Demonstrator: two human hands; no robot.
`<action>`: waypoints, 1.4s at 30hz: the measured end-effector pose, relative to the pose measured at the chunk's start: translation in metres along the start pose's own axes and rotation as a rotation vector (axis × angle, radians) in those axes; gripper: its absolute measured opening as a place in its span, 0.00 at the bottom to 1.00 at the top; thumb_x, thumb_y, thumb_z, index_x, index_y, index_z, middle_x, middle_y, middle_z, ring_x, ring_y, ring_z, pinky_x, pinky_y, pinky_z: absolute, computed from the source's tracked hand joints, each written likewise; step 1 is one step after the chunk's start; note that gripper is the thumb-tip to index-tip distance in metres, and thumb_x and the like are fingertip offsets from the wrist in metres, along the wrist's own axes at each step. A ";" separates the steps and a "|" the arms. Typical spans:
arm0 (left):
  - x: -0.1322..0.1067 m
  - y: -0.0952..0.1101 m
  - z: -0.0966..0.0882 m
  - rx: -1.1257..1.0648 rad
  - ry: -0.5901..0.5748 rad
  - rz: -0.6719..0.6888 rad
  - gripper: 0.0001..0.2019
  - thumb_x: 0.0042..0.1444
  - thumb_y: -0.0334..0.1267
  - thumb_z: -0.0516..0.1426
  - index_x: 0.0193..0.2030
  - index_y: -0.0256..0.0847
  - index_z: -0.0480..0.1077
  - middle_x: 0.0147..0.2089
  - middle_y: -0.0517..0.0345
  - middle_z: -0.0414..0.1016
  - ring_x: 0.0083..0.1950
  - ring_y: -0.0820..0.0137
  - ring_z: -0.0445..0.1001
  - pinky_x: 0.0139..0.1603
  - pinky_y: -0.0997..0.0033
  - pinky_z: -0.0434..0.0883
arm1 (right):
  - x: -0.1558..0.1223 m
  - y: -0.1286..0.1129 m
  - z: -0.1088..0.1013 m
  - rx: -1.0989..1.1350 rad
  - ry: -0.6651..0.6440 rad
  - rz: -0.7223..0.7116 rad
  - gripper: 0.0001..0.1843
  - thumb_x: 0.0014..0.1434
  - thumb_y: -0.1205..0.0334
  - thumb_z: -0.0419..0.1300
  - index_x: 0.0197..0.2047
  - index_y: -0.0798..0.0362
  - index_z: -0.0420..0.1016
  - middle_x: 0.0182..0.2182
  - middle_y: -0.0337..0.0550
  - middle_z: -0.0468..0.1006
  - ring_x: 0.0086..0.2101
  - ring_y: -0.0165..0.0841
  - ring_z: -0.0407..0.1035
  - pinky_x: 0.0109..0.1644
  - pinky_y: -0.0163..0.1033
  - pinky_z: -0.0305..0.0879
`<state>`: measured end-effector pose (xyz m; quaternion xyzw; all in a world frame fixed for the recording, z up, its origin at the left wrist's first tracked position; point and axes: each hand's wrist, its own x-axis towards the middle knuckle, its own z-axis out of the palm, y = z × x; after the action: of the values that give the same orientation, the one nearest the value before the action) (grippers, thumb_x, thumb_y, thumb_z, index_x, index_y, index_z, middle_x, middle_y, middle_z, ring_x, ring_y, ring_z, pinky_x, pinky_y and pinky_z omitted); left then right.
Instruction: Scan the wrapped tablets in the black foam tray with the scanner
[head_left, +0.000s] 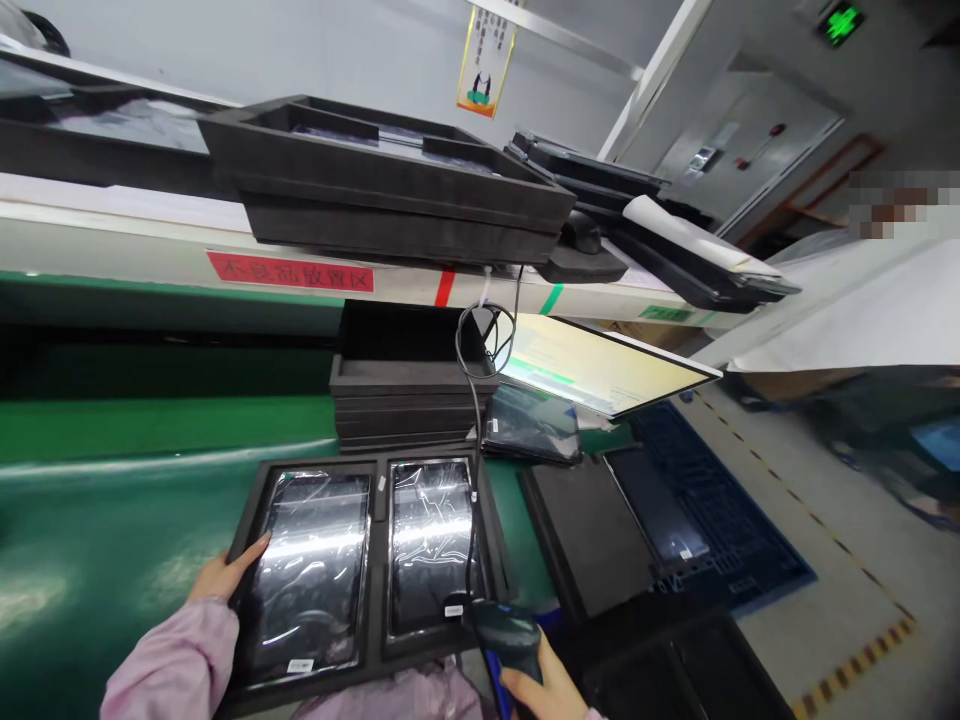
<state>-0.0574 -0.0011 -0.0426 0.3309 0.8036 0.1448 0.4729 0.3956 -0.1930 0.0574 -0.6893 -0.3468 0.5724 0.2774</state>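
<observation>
A black foam tray (381, 560) lies on the green belt in front of me, with two film-wrapped tablets in it, the left tablet (311, 570) and the right tablet (429, 545). My left hand (223, 575) grips the tray's left edge, thumb resting on the rim. My right hand (544, 685) holds a black handheld barcode scanner (501, 632) just above the tray's near right corner, its head next to a small label on the right tablet. The scanner's cable (474, 420) runs up across the right tablet toward the shelf.
A stack of empty black foam trays (409, 385) stands behind the tray. A lit monitor (600, 370) tilts at the right, with more tablets and black trays (592, 530) below it. Foam trays (390, 175) overhang from the upper shelf. The floor lies at the right.
</observation>
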 end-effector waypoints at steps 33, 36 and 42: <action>-0.002 0.006 -0.001 0.006 0.007 0.095 0.35 0.41 0.61 0.55 0.43 0.27 0.71 0.40 0.37 0.75 0.43 0.52 0.73 0.45 0.61 0.69 | 0.047 -0.065 0.126 0.191 -0.457 0.223 0.40 0.34 0.56 0.60 0.50 0.52 0.46 0.20 0.35 0.73 0.16 0.35 0.69 0.22 0.36 0.63; 0.001 0.002 -0.001 0.012 0.027 0.079 0.35 0.40 0.61 0.55 0.42 0.27 0.71 0.40 0.35 0.75 0.44 0.51 0.73 0.45 0.60 0.68 | 0.051 -0.065 0.151 0.155 -0.459 0.257 0.38 0.34 0.57 0.57 0.50 0.52 0.47 0.17 0.33 0.71 0.16 0.37 0.69 0.20 0.35 0.62; 0.006 -0.002 -0.001 0.012 0.015 0.079 0.36 0.40 0.63 0.53 0.42 0.27 0.72 0.40 0.34 0.74 0.43 0.52 0.73 0.44 0.61 0.67 | 0.037 -0.072 0.174 0.149 -0.409 0.275 0.35 0.32 0.60 0.54 0.47 0.51 0.49 0.16 0.32 0.70 0.14 0.36 0.68 0.17 0.32 0.59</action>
<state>-0.0615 0.0016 -0.0471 0.3643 0.7942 0.1609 0.4589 0.2170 -0.1228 0.0579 -0.5774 -0.2558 0.7563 0.1711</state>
